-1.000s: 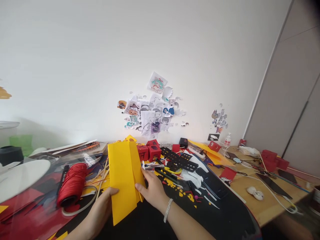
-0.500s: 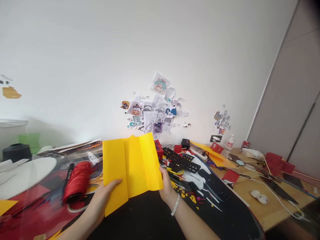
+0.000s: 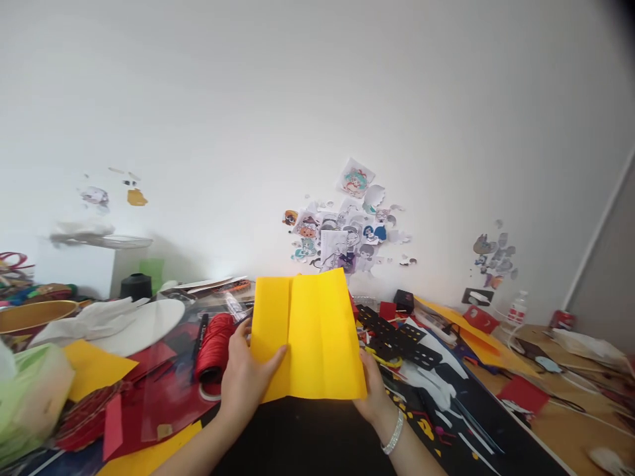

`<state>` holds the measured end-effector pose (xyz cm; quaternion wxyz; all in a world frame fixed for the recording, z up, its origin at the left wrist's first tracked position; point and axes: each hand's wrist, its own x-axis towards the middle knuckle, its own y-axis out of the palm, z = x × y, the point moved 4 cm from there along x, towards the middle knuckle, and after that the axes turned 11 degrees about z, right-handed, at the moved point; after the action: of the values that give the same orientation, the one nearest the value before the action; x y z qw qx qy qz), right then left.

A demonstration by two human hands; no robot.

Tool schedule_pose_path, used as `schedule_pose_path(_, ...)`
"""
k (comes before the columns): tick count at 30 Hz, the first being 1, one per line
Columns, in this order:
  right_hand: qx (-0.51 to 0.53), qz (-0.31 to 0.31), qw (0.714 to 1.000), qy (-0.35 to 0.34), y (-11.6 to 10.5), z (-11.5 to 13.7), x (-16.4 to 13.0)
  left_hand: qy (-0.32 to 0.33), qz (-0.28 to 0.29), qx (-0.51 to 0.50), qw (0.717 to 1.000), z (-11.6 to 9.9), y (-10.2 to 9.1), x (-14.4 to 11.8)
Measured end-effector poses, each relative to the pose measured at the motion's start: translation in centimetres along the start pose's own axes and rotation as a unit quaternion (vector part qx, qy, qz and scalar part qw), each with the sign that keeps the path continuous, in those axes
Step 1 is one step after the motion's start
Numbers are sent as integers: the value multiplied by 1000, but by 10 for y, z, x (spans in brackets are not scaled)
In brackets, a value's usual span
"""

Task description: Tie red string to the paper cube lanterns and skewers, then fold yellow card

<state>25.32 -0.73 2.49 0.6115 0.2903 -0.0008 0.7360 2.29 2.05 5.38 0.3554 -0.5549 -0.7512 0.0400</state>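
A yellow sheet (image 3: 322, 337), which looks like felt or stiff paper, is held upright in front of me with vertical fold lines. Its left part is folded over as a flap. My left hand (image 3: 251, 370) grips the left edge, thumb across the front of the flap and fingers behind. My right hand (image 3: 374, 390) pinches the lower right corner, its fingers mostly hidden behind the sheet. A sparkling bracelet (image 3: 393, 433) circles the right wrist. Left of the sheet lies a spool of red cord (image 3: 214, 347), with a black marker (image 3: 200, 344) beside it.
Black perforated strips (image 3: 397, 337), yellow scraps (image 3: 425, 428) and a white crumpled piece (image 3: 431, 383) lie to the right. A bottle (image 3: 517, 307) and a red can (image 3: 563, 320) stand farther right. Red sheets and a white round plate (image 3: 149, 327) lie left. Paper cutouts (image 3: 342, 231) cover the wall.
The view has turned left, so the background shifts right. The folded left part looks narrower now, and my left hand has moved up the sheet's left edge.
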Motion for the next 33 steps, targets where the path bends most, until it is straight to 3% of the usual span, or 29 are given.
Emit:
schedule_pose_path(3,19,48,998,41,11,2,-3,44,20,101,994,-5,1,-2)
schedule_pose_path(6,5,67,996,51,23,9,-6,52,66,111,990,-2,9,-1)
schedule_pose_path(10,-38,86,994,51,31,17,-5,36,124,-43,991,11,20,7)
schedule_pose_path(12,-52,94,993,45,32,19,-1,9,124,-115,986,14,21,11)
schedule_pose_path(14,-81,100,991,24,31,19,3,-3,116,-160,980,11,19,11)
schedule_pose_path(16,-152,96,984,-2,31,18,6,2,148,-214,965,1,19,6)
schedule_pose_path(18,-288,71,954,-36,32,17,6,0,222,-276,935,-10,25,-6)
schedule_pose_path(21,-511,30,854,-89,42,17,2,-34,290,-309,905,-17,38,-24)
schedule_pose_path(23,-608,48,785,-107,50,14,-2,-68,271,-307,910,-14,43,-28)
schedule_pose_path(26,-681,110,716,-108,60,8,-6,-101,220,-324,914,-11,42,-25)
schedule_pose_path(29,-698,156,691,-107,64,7,-7,-129,216,-342,905,-17,36,-19)
schedule_pose_path(33,-666,147,716,-149,65,26,-9,-174,256,-339,888,-27,32,-20)
